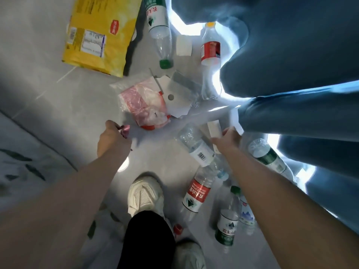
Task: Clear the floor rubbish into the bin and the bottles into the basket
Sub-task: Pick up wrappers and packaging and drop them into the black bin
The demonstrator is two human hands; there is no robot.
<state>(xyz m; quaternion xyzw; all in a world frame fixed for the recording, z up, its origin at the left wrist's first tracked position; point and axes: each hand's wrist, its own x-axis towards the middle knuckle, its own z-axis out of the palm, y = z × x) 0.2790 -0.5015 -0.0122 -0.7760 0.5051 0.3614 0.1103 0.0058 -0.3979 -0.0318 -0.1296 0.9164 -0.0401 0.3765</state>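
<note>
Left hand (114, 137): curled round a small pink thing (124, 131), too blurred to name, just above the floor (58, 98).
Right hand (228, 140): thumb laid across a white strip (213, 130), gripping it; the fingers are hidden behind the back of the hand.
Nearest rubbish: a clear plastic bag (143, 105) with pink and red contents lies between the hands and beyond them, overlapped by white card (174, 94) with a round hole.
Further rubbish: one yellow packet (97, 35), cut off at the top edge; one small white piece (183, 45).
Bottles: seven plastic bottles counted on the floor. One clear bottle (196, 147) lies beside the right hand, one red-label bottle (196, 195) below it, three lie along the right forearm, and two are far off near the yellow packet.
Hard to make out: a red cap (177, 229) beside the trouser leg (147, 239), its bottle not visible.
Right side: blue fabric (291, 55), glare along its edges.
Feet: two pale trainers (144, 193).
</note>
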